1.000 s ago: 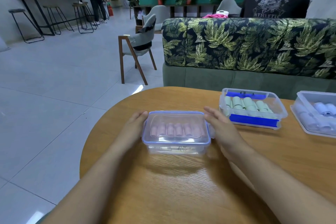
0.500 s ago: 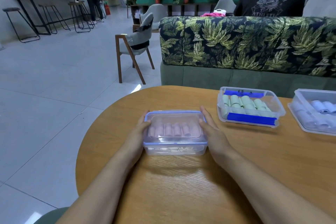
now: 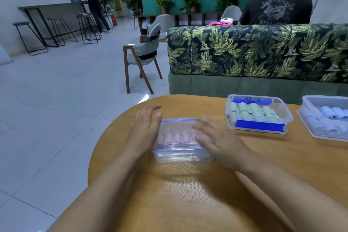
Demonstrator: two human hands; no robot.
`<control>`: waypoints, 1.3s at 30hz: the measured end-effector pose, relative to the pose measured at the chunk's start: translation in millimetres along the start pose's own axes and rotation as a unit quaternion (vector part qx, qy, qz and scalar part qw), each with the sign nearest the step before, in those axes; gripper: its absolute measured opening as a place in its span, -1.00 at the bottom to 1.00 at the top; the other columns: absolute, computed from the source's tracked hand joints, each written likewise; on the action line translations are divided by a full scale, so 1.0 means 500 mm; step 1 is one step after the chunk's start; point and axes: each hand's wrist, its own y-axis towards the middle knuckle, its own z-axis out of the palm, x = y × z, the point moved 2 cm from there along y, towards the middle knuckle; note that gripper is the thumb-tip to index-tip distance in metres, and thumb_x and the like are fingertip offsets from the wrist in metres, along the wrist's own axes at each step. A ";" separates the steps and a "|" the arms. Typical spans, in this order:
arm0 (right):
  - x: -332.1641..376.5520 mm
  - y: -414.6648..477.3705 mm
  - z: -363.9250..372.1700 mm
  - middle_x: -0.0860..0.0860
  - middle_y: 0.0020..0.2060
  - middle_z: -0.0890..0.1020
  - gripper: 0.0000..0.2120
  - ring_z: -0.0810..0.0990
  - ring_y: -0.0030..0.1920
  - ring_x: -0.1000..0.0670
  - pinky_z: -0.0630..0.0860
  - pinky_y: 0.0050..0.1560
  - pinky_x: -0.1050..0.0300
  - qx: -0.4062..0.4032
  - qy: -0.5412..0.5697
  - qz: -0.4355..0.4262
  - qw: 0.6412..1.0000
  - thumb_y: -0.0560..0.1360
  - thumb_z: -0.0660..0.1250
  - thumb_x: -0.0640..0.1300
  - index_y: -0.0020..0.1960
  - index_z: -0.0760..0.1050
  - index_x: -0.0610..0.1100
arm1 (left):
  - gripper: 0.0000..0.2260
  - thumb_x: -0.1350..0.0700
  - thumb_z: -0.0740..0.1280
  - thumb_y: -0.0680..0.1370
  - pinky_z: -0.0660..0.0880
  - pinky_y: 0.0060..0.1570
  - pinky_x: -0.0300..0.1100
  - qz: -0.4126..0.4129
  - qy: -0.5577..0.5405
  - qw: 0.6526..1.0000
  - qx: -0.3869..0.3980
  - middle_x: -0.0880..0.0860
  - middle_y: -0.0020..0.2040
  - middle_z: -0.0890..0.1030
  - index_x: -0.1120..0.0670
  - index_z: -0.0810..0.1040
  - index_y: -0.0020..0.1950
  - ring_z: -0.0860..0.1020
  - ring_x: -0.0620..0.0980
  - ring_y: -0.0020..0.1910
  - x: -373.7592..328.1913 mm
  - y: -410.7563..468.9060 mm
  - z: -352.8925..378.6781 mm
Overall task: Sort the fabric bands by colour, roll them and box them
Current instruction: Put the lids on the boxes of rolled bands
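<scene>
lying long-axis left-right, the box has left hand beside, right hand seemingly atop, fingers straight.

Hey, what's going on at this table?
A person is working on a lidded clear box of pink rolls on the wooden table: right hand flat over the lid, left hand open beside its left end. A box of green rolls and a box of pale blue rolls sit to the right.

A round wooden table bears three clear boxes: lidded pink-roll box, green-roll box, blue-roll box
</scene>
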 end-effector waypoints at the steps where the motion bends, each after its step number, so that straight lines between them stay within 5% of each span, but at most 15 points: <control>1: 0.013 0.003 0.006 0.22 0.59 0.33 -0.47 0.21 0.59 0.19 0.20 0.58 0.08 0.032 -0.020 -0.025 0.999 0.66 0.14 0.32 0.56 0.39 0.16 | -0.64 -0.09 0.12 0.73 0.39 0.37 -0.10 0.038 0.024 0.999 0.025 -0.11 0.35 0.58 -0.05 0.56 0.41 0.46 -0.12 0.36 -0.024 0.025 0.004; 6: 0.033 0.011 0.045 0.12 0.66 0.23 -0.32 0.12 0.65 0.07 0.10 0.64 -0.03 0.072 -0.141 -0.067 0.985 0.63 0.07 0.43 0.66 0.21 0.15 | -0.71 -0.05 0.13 0.75 0.44 0.13 -0.05 0.061 0.164 0.964 0.199 0.00 0.16 0.63 0.00 0.62 0.22 0.55 0.04 0.16 -0.051 0.084 0.100; 12: 0.018 0.011 0.096 -0.04 0.49 0.53 -0.41 0.52 0.48 -0.14 0.51 0.36 -0.28 -0.010 -0.255 -0.124 0.959 0.66 0.05 0.29 0.54 0.46 0.01 | -0.68 -0.04 0.09 0.76 0.35 -0.13 -0.08 0.019 0.164 0.970 0.175 -0.02 -0.13 0.58 0.00 0.51 -0.09 0.53 0.04 -0.10 -0.031 0.095 0.120; 16: 0.009 0.020 0.089 0.02 0.52 0.49 -0.40 0.48 0.50 -0.10 0.44 0.35 -0.41 -0.009 -0.257 -0.093 0.962 0.64 0.03 0.35 0.56 0.38 0.12 | -0.68 -0.02 0.13 0.76 0.44 0.00 -0.10 0.006 0.078 0.984 0.159 0.00 0.04 0.69 0.04 0.66 0.09 0.59 0.00 0.03 -0.037 0.102 0.108; 18: 0.011 0.027 0.078 0.06 0.60 0.36 -0.39 0.34 0.58 -0.11 0.32 0.41 -0.47 0.028 -0.237 -0.049 0.970 0.64 -0.06 0.41 0.61 0.25 0.21 | -0.67 -0.02 0.14 0.76 0.46 0.12 -0.16 -0.025 -0.026 0.998 0.058 -0.08 0.11 0.69 0.02 0.69 0.18 0.59 -0.11 0.12 -0.039 0.109 0.064; 21: 0.000 0.047 0.067 0.12 0.67 0.17 -0.35 0.11 0.66 -0.07 0.20 0.50 -0.41 0.054 -0.192 0.009 0.980 0.61 -0.12 0.46 0.64 0.12 0.28 | -0.71 0.02 0.16 0.72 0.47 0.19 -0.15 -0.109 -0.121 0.983 -0.082 -0.12 0.14 0.67 0.00 0.67 0.23 0.58 -0.15 0.13 -0.013 0.095 -0.001; 24: -0.012 0.074 0.060 0.11 0.66 0.16 -0.38 0.06 0.66 -0.03 0.18 0.52 -0.38 0.044 -0.171 0.023 0.984 0.64 -0.01 0.44 0.64 0.15 0.26 | -0.73 0.04 0.27 0.69 0.45 0.11 -0.26 -0.198 -0.138 0.969 -0.045 -0.13 0.21 0.63 -0.01 0.58 0.37 0.58 -0.19 0.15 0.027 0.030 0.013; 27: -0.028 0.105 0.054 0.14 0.64 0.20 -0.40 0.11 0.64 0.01 0.15 0.54 -0.39 0.029 -0.126 0.041 0.991 0.62 0.12 0.42 0.60 0.26 0.26 | -0.68 0.06 0.37 0.67 0.43 0.01 -0.50 -0.186 -0.183 0.965 -0.007 -0.15 0.23 0.63 0.05 0.55 0.42 0.59 -0.23 0.19 0.035 0.015 0.054; 31: -0.064 0.155 0.057 0.22 0.55 0.34 -0.43 0.34 0.51 0.12 0.31 0.51 -0.20 -0.041 0.023 0.071 0.996 0.47 0.44 0.36 0.44 0.48 0.27 | -0.58 0.14 0.39 0.65 0.43 0.22 -0.26 -0.205 -0.196 0.959 -0.019 -0.04 0.35 0.60 0.11 0.48 0.51 0.57 -0.12 0.28 0.035 0.071 0.082; 35: -0.097 0.210 0.053 0.25 0.56 0.32 -0.43 0.36 0.47 0.22 0.41 0.42 0.12 -0.073 0.107 0.086 0.988 0.41 0.60 0.17 0.39 0.56 0.20 | -0.61 0.20 0.42 0.57 0.51 0.17 -0.14 -0.264 -0.211 0.941 -0.016 -0.05 0.24 0.65 0.08 0.54 0.40 0.63 -0.04 0.20 0.056 0.146 0.098; 39: -0.118 0.257 0.059 0.28 0.61 0.23 -0.43 0.39 0.45 0.20 0.41 0.24 0.17 -0.075 0.083 0.084 0.990 0.44 0.56 0.17 0.42 0.52 0.24 | -0.72 0.17 0.38 0.43 0.61 0.11 -0.11 -0.285 -0.188 0.940 -0.002 -0.19 -0.03 0.74 -0.05 0.69 0.11 0.67 -0.09 0.05 0.078 0.213 0.111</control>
